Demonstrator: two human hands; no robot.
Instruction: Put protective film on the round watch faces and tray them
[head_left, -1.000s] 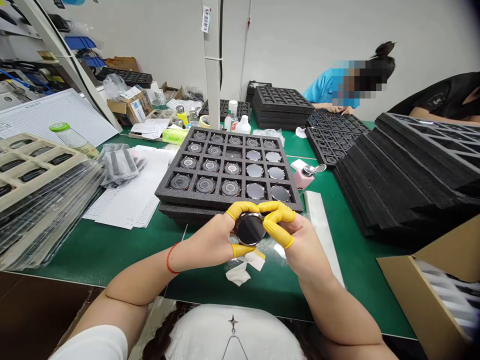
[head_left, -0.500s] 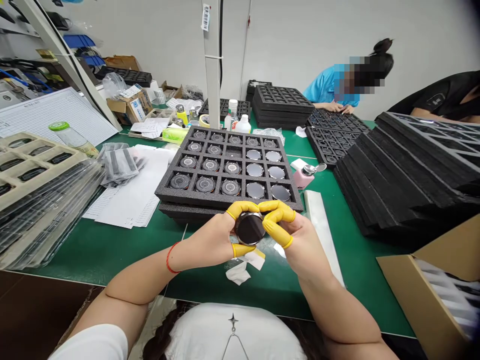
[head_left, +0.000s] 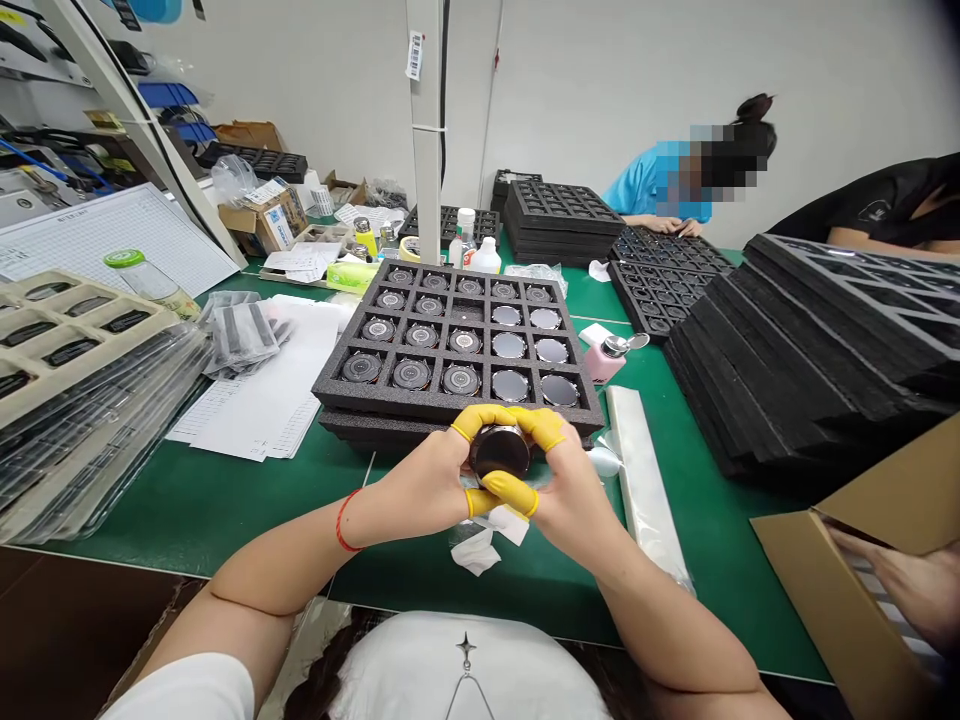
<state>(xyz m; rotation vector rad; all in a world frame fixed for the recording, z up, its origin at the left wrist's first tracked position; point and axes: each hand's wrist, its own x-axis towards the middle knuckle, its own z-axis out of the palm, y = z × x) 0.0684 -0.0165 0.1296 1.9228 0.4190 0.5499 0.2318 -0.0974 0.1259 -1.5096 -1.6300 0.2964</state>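
A round watch case with a dark face (head_left: 502,455) is held between both hands, just in front of a black foam tray (head_left: 455,402). My left hand (head_left: 435,475) grips its left side, with yellow covers on thumb and finger. On the right side my right hand (head_left: 559,470) closes round it, its yellow-covered thumb across the lower edge of the face. The tray holds several round watch cases, some showing dark ringed backs (head_left: 412,372), others shiny faces (head_left: 511,386). One compartment in its second row holds no case. Crumpled white wipes (head_left: 475,553) lie below the hands.
A pink bottle (head_left: 606,358) and a long white strip (head_left: 646,480) lie right of the tray. Tall black trays (head_left: 795,370) and a cardboard box (head_left: 825,570) stand at right, where another person's hand (head_left: 911,580) reaches in. Papers (head_left: 270,400) lie left.
My right hand has moved left and wrapped round the watch case, its thumb now on the lower edge. Another person's hand has appeared at the cardboard box. The view has shifted slightly.
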